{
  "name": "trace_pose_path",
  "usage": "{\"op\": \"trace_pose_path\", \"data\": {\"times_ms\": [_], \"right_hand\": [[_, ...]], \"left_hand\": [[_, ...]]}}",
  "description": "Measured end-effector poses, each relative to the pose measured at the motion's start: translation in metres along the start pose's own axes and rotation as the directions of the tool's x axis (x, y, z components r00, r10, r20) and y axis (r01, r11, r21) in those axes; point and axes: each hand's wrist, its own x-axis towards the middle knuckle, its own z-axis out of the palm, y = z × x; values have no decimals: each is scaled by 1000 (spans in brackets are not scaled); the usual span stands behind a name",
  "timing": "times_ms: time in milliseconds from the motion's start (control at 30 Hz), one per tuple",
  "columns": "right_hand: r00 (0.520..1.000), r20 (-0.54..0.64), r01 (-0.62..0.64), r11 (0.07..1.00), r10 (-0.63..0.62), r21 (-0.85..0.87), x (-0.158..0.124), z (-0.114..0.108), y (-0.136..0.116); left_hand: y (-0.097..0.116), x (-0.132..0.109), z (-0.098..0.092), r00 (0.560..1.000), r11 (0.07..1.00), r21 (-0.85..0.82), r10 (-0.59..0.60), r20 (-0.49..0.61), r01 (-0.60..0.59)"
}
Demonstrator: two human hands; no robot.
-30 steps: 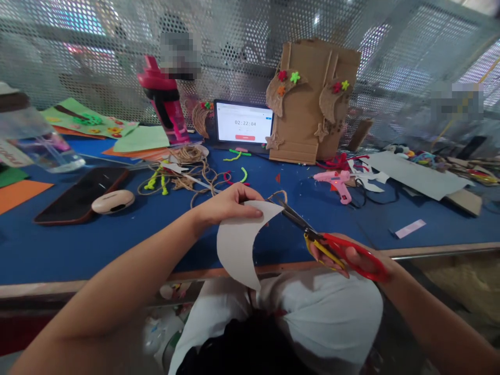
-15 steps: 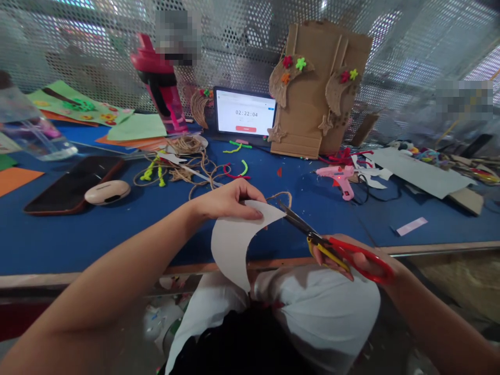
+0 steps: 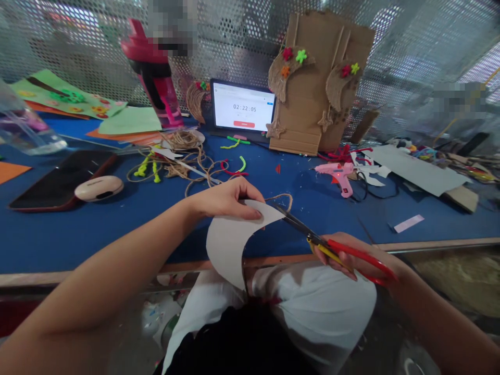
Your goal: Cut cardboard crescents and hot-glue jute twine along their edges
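My left hand (image 3: 226, 200) pinches the upper tip of a curved sheet of off-white card (image 3: 228, 242), whose lower part hangs toward my lap. My right hand (image 3: 346, 255) grips a pair of scissors (image 3: 312, 237) with red and yellow handles. Their dark metal blades reach up to the card's right edge, close to my left fingers. A loop of jute twine (image 3: 279, 198) lies on the blue table just behind the blades. The handles partly hide my right fingers.
A blue-topped table (image 3: 78, 239) holds a phone, a computer mouse, jute twine, pipe cleaners, a pink glue gun (image 3: 339, 177), a tablet showing a timer (image 3: 242, 105), a pink bottle (image 3: 152, 73) and a decorated cardboard panel (image 3: 304, 120). A perforated metal screen stands behind.
The scissor handles have drawn closer together, and the card has swung slightly left. The whole view has drifted up and left. The tablet timer has moved from 02:22:04 to 02:22:05.
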Motion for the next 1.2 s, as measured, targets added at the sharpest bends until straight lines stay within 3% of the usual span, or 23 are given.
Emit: {"op": "trace_pose_path", "data": {"times_ms": [667, 867, 1067, 1200], "right_hand": [[996, -57, -74, 995, 70, -64, -2, 7, -5], [986, -80, -150, 987, 145, -54, 0, 8, -9], [986, -109, -149, 958, 126, -246, -1, 12, -12], [973, -182, -206, 885, 141, -418, 0, 17, -14]], "left_hand": [[0, 1, 1, 999, 999, 15, -38, -8, 38], [2, 1, 0, 997, 998, 0, -65, -33, 65], [2, 2, 1, 994, 996, 8, -93, -64, 93], [2, 2, 1, 994, 995, 19, -93, -63, 94]]}}
